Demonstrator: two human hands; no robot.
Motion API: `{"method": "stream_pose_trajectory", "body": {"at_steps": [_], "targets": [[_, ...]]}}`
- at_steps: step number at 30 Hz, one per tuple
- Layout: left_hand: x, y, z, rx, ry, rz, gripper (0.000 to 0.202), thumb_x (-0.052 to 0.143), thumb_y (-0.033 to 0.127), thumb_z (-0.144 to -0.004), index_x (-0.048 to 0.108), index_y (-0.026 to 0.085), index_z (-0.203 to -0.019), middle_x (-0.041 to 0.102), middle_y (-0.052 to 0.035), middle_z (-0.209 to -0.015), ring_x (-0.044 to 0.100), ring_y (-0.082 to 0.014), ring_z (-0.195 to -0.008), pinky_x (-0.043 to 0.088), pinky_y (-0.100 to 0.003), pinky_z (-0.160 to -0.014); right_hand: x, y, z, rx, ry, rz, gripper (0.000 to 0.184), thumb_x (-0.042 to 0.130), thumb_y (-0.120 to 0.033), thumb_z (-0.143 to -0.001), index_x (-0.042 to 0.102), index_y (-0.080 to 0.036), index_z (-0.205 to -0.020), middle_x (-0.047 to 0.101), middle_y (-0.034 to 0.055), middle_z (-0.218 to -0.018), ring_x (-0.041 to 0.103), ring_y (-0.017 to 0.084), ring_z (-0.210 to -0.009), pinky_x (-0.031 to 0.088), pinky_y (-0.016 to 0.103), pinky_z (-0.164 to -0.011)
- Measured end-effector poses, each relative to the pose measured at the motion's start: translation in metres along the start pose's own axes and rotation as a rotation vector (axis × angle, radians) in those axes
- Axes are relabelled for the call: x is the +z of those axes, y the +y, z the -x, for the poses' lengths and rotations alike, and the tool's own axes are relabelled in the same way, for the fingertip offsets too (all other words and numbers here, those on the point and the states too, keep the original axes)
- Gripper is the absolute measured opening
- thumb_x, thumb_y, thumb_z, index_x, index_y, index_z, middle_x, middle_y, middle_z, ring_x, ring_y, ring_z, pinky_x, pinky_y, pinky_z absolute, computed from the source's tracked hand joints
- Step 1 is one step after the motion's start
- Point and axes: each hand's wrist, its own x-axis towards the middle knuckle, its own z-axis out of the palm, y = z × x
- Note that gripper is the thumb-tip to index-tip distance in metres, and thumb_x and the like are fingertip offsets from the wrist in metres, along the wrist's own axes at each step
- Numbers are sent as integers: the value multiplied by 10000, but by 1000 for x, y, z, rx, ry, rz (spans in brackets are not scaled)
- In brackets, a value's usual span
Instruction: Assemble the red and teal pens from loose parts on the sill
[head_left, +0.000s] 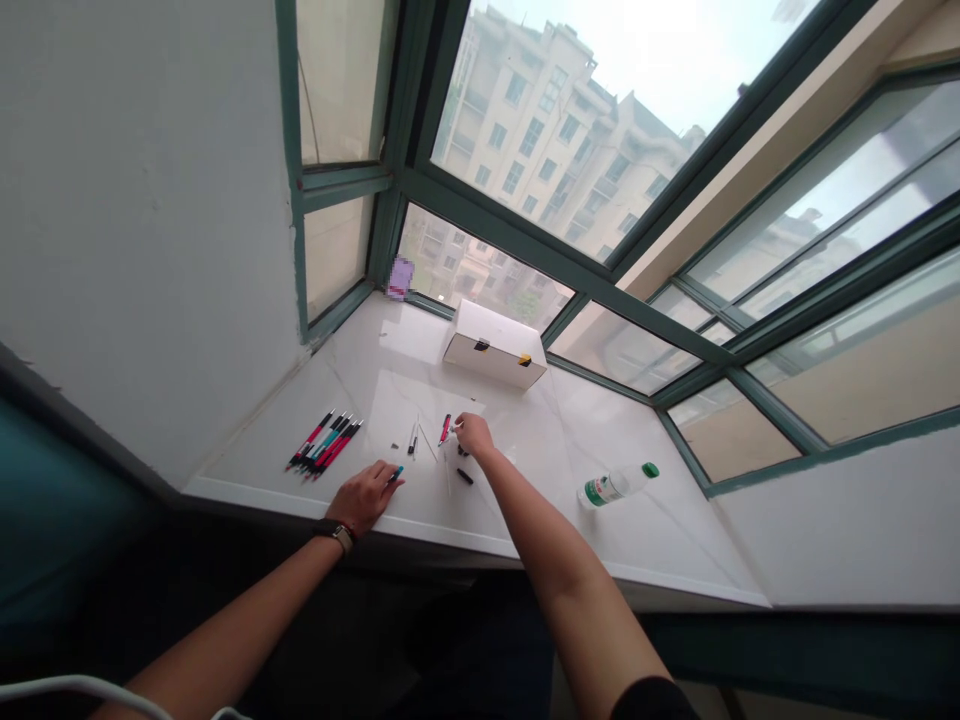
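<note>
While pens (pixel 324 445) lie bunched, left hand (pixel 365 497) pinches teal piece (pixel 396 474)

Side by side at the left of a white ledge (pixel 555 450), the pens, in red, teal and black, slant in one group, a layout that probably keeps them apart from the loose pieces. To their right, the left hand rests at the front edge, a watch (pixel 343 538) on its wrist. Its thumb and fingers press together on the teal piece (only one end shows), which looks held steady rather than laid down. Beyond that hand lie a grey bit (pixel 394 446), a slim piece (pixel 412 445) with a black end and a thin rod (pixel 427 442), spaced out, likely so each can be picked up singly. At centre, a red piece (pixel 446 428) sits at the fingertips of the right hand (pixel 474 434). Those fingers are drawn together, though whether they pinch the red piece or merely hover beside it cannot be told at this size. A black piece (pixel 465 477) lies near that hand, toward the front edge. Behind, a white box (pixel 491 360) sits by the window, perhaps set back to spare the front for handwork. Farther right, beyond the right forearm, is a green-capped bottle (pixel 609 487), likely placed aside from both hands.
</note>
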Motion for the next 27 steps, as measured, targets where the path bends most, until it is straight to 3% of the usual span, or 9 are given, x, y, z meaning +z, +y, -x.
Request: {"method": "stream_pose_trajectory", "body": {"at_steps": [4, 8, 20, 23, 27], "targets": [[0, 1, 0, -5, -1, -14, 333, 343, 429, -1004, 598, 224, -1065, 645, -66, -960, 624, -208, -853, 444, -315, -713, 1, -6, -19, -105, -57, 39, 239, 594, -75, -813, 715, -191, -983, 686, 81, -1098, 603, 188, -1000, 403, 228, -795], [-1, 1, 0, -20, -7, 3, 314, 354, 416, -1003, 601, 227, -1047, 644, -67, -951, 617, -202, -842, 437, -314, -711, 7, -8, -29, -123, -83, 63, 245, 605, -23, -769, 721, -176, -922, 696, 79, -1039, 605, 187, -940, 394, 226, -738], [-2, 2, -1, -27, -8, -7, 329, 335, 428, -1006, 590, 222, -1040, 645, -63, -947, 615, -203, -851, 435, -309, -720, 16, -5, -30, -60, -30, 25, 223, 590, -76, -779, 724, -141, -945, 716, 93, -995, 621, 181, -899, 400, 226, -720], [-3, 3, -1, -34, -12, -22, 342, 322, 434, -1009, 591, 222, -1026, 648, -63, -937, 614, -205, -844, 423, -312, -714, 9, -8, -25, -49, 55, -20, 256, 562, -132, -812, 715, -147, -1017, 708, 96, -1054, 621, 183, -964, 425, 236, -811], [-4, 5, -2, -40, 0, -19, 347, 325, 440, -1008, 594, 220, -1011, 646, -63, -921, 611, -208, -831, 411, -315, -698, 5, -18, 2, -32, 254, -381, 294, 502, -217, -869, 700, -160, -1079, 719, 86, -1051, 642, 178, -942, 463, 271, -877]]}}
